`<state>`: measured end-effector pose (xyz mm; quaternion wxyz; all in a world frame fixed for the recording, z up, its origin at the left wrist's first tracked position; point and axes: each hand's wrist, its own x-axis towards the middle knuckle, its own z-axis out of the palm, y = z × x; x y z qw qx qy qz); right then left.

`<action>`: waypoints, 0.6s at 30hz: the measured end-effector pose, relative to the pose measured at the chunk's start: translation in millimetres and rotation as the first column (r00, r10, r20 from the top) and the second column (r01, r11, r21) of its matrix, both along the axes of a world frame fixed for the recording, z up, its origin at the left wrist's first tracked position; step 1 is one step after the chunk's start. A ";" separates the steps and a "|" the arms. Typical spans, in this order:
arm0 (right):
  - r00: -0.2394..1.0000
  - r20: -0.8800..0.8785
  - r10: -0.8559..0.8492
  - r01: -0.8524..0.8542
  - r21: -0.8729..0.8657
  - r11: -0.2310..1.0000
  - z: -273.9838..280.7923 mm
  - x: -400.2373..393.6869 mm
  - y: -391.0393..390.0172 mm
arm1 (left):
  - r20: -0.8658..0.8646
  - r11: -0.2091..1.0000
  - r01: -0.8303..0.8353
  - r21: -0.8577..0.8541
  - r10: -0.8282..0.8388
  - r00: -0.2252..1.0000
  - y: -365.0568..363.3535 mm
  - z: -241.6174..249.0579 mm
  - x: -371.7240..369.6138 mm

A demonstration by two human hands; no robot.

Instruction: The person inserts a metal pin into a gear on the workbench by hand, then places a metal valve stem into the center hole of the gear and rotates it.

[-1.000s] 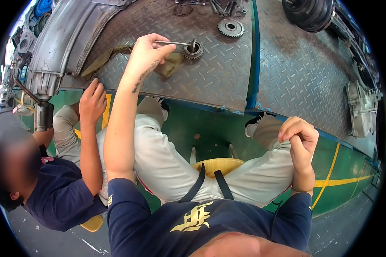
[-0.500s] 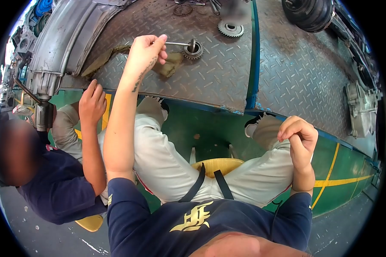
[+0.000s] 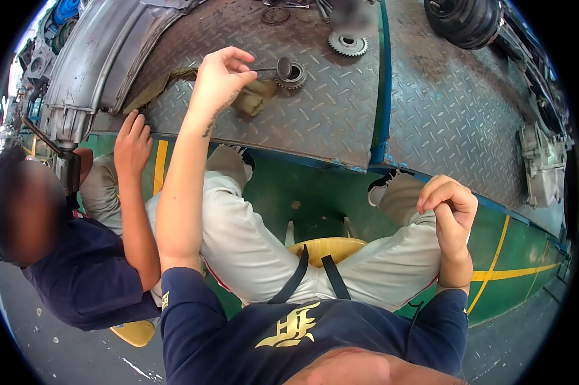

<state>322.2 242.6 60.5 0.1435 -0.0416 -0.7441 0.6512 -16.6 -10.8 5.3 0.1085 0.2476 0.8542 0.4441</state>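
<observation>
Above the tread-plate bench, at twelve o'clock, the left hand is loosely closing around a poppet valve, contact partly hidden. The right hand is hovering half-curled between one and two o'clock, apparently holding nothing. The valve is probably handling light, stiff, perhaps oil-slick; its stem is offering the best hold. Its dull-grey round head is overlapping a gear at four o'clock.
</observation>
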 end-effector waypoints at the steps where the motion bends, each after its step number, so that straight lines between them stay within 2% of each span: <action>1: 1.000 -0.001 0.001 -0.001 0.001 1.000 -0.1 -0.1 -0.2 | -0.058 0.999 0.010 -0.052 -0.013 0.998 2.8 4.0 5.9; 5: 1.000 0.007 0.001 -0.001 0.003 1.000 0.4 0.0 -0.6 | -0.205 0.990 0.037 -0.137 -0.065 0.977 7.7 -7.8 9.6; 6: 1.000 0.008 0.001 -0.001 0.003 1.000 0.4 0.2 -0.6 | -0.140 0.982 0.045 -0.185 -0.071 0.988 10.3 0.0 13.3; 12: 1.000 0.007 0.003 -0.003 -0.006 1.000 0.5 1.1 0.2 | -0.350 0.939 0.045 -0.340 -0.170 0.921 10.4 -6.8 11.6; 15: 1.000 -0.024 -0.006 0.006 0.004 1.000 -0.6 2.6 1.5 | -0.437 0.941 0.075 -0.330 -0.223 0.872 10.3 -4.0 14.9; 18: 0.999 -0.047 -0.017 0.017 -0.001 1.000 -0.8 2.9 2.4 | -0.417 0.959 0.110 -0.262 -0.216 0.883 12.8 5.4 18.4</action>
